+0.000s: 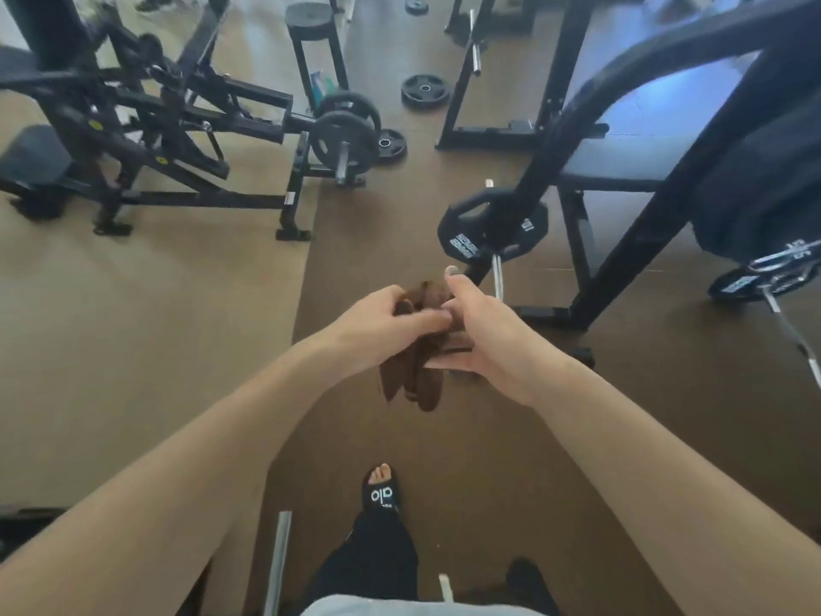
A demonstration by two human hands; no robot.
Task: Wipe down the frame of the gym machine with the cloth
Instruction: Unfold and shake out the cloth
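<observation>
While both hands grasp it, I see the cloth [415,349] bunched.
Left hand [382,324] and right hand [477,335] pinch soft brown folds (limp, drooping) near the black tubular machine frame [639,242].

Soft brown cloth [411,375], matt black metal machine frame [639,233], shiny chromed bar [497,277], dull brown floor [622,415].

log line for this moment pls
stage: readying cloth | left hand: grips brown cloth | right hand: grips cloth | frame: untouched
</observation>
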